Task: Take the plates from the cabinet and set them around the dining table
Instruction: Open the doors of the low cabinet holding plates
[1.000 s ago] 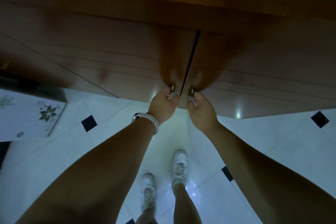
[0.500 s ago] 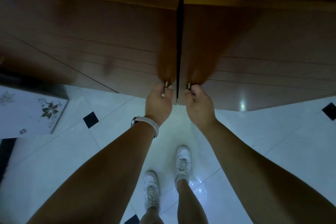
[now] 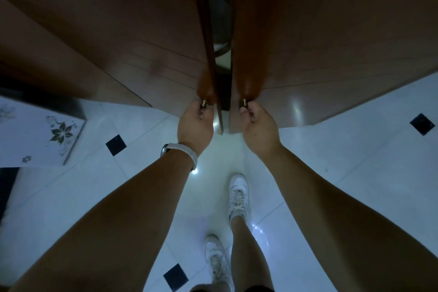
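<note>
A brown wooden cabinet fills the top of the view, its two doors slightly ajar. My left hand [image 3: 194, 125] grips the small brass knob [image 3: 203, 103] of the left door [image 3: 132, 38]. My right hand [image 3: 259, 127] grips the brass knob [image 3: 244, 102] of the right door [image 3: 320, 38]. Through the narrow gap between the doors a dark round shape with a pale rim [image 3: 221, 31] shows on a shelf; I cannot tell whether it is a plate. The rest of the cabinet's inside is hidden.
White glossy floor tiles with small black diamond insets [image 3: 115, 145] lie below. A white box with a flower print [image 3: 40, 135] stands on the floor at the left, next to the cabinet. My feet in white sneakers [image 3: 237, 193] stand just behind the doors.
Both doors have swung out towards me and the gap between them has widened, showing a dark interior. My hands have stayed on the knobs and moved apart a little.
</note>
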`<state>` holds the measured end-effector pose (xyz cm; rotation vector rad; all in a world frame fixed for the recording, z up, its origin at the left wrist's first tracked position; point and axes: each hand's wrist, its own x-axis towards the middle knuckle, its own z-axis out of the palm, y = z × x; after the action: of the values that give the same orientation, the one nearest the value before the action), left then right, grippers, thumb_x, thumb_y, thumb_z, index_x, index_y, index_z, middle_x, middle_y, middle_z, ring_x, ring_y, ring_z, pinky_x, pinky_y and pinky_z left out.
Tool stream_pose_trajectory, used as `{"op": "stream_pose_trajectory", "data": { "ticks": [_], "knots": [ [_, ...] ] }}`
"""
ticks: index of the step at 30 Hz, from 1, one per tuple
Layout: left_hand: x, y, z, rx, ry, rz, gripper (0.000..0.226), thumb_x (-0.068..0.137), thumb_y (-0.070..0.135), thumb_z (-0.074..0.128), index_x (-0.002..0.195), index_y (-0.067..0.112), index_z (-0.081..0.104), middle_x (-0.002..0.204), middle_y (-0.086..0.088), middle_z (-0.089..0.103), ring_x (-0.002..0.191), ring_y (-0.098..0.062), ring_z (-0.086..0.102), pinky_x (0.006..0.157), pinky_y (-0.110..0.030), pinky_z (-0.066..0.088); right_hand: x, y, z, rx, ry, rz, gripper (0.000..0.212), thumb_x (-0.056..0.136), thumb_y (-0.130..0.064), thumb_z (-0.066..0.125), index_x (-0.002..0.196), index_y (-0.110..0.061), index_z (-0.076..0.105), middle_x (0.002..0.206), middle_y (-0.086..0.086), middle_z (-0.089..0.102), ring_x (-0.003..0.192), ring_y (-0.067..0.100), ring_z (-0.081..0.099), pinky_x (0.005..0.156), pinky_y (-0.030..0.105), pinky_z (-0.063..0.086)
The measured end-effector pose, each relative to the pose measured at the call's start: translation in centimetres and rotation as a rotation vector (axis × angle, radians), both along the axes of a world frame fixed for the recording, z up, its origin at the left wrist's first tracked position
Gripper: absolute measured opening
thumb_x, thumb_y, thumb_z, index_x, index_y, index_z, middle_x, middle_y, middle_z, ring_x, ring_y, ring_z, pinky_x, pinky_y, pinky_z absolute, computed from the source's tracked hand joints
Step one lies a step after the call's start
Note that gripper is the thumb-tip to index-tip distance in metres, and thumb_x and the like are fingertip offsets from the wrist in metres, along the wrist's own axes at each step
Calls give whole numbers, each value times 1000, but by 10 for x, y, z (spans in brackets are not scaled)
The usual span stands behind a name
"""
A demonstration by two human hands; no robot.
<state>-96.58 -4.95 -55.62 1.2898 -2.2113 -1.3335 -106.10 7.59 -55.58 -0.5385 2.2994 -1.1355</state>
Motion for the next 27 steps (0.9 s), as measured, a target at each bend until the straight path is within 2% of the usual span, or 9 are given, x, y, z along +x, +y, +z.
{"op": "stream_pose_trajectory", "data": {
  "ticks": [2, 5, 7, 11, 13, 17, 21, 24, 27],
  "knots": [
    [14, 6, 1, 17, 28, 4, 9, 93, 32, 52, 91, 25, 57, 73, 4, 57, 67, -17, 54, 58, -24, 36, 11, 11, 2, 22, 25, 6, 25, 100, -34, 41, 91, -16, 55, 75, 3, 58, 66, 13, 55, 56, 24, 38],
    [43, 10, 2, 53, 37, -23, 7, 91, 27, 56, 85, 28, 53, 71, 8, 54, 66, -15, 52, 58, -25, 36, 32, 32, 4, 29, 23, -16, 22, 101, -33, 40, 93, -18, 54, 73, -5, 55, 64, 3, 52, 51, 9, 35],
    [66, 11, 2, 37, 7, -37, 5, 91, 27, 58, 88, 23, 55, 78, 4, 58, 71, -16, 55, 61, -26, 40, 48, 47, 4, 34, 6, -38, 22, 102, -34, 40, 97, -18, 55, 76, -3, 57, 65, 2, 52, 52, 6, 35],
    [115, 17, 4, -5, -43, -13, 11, 89, 24, 64, 91, 21, 54, 83, 8, 58, 75, -7, 55, 62, -22, 38, 72, 78, 2, 113, 27, -79, 24, 98, -42, 44, 108, -23, 55, 97, -2, 64, 86, 13, 60, 75, 28, 47],
    [137, 17, 6, 12, -53, 5, 19, 86, 26, 70, 95, 20, 54, 88, 12, 59, 79, -1, 55, 68, -22, 41, 83, 92, 2, 122, 9, -87, 27, 95, -41, 53, 114, -23, 53, 106, -4, 62, 94, 12, 58, 81, 29, 48],
    [166, 15, 16, 15, -94, 18, 32, 84, 37, 71, 104, 19, 53, 102, 3, 62, 89, -12, 55, 76, -27, 43, 102, 113, 6, 180, 47, -128, 45, 82, -51, 66, 112, -23, 48, 106, -6, 59, 95, 15, 58, 83, 36, 53],
    [178, 13, 25, 32, -144, 63, 37, 83, 49, 68, 101, 21, 53, 103, 1, 64, 90, -18, 60, 82, -36, 51, 116, 125, 13, 212, 29, -290, 62, 74, -66, 64, 114, -20, 51, 113, -5, 60, 102, 16, 60, 86, 41, 53],
    [185, 13, 31, -5, -220, 57, 39, 84, 56, 63, 105, 26, 49, 105, 6, 62, 90, -18, 58, 82, -36, 50, 123, 138, 17, 186, 22, -345, 57, 76, -64, 63, 111, -22, 54, 111, -7, 62, 102, 13, 62, 84, 39, 54],
    [189, 9, 40, -135, -299, 74, 43, 84, 58, 60, 110, 24, 54, 97, 10, 61, 83, -16, 55, 73, -31, 45, 121, 151, 26, 237, 115, -303, 45, 77, -65, 59, 103, -29, 55, 99, -12, 63, 94, 11, 61, 78, 36, 52]
  ]
}}
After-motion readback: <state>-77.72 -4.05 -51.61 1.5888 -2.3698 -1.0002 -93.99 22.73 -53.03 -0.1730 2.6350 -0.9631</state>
